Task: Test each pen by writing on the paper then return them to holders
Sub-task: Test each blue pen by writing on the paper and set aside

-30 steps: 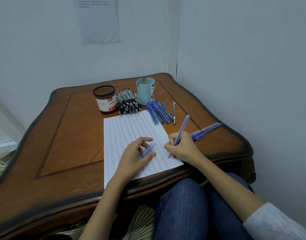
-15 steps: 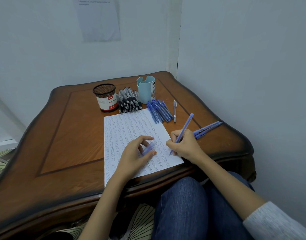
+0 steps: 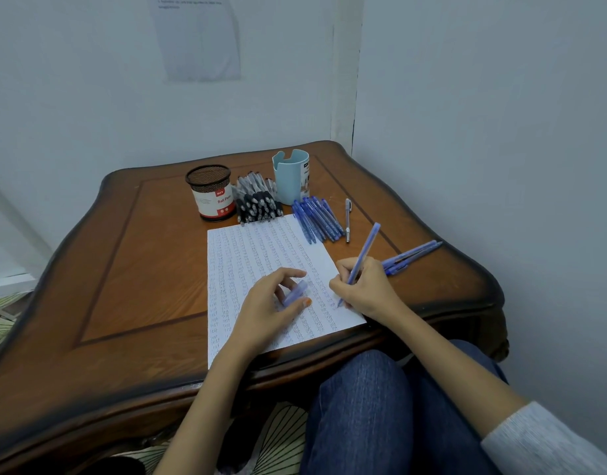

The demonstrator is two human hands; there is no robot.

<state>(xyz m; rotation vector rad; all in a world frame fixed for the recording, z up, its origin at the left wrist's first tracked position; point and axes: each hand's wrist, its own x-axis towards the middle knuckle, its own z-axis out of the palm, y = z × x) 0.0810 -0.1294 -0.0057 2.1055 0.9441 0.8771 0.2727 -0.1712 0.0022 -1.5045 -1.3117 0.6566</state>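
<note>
A white sheet of paper (image 3: 254, 255), filled with rows of small writing, lies on the wooden table (image 3: 130, 269). My right hand (image 3: 367, 289) grips a blue pen (image 3: 363, 250) with its tip on the sheet's lower right part. My left hand (image 3: 267, 308) rests on the paper and holds a translucent blue pen cap (image 3: 295, 293) between thumb and fingers. At the back stand a black mesh holder (image 3: 211, 192) with a red and white label and a light blue holder (image 3: 291, 176). A pile of black pens (image 3: 257, 202) lies between them.
A row of blue pens (image 3: 317, 219) and one silver pen (image 3: 347, 219) lie beyond the paper. Two or three blue pens (image 3: 411, 255) lie at the right near the table edge. Walls close in behind and to the right. My jeans-clad legs are under the front edge.
The right hand with the pen has shifted slightly down and right along the paper. The left hand still holds the cap in place.
</note>
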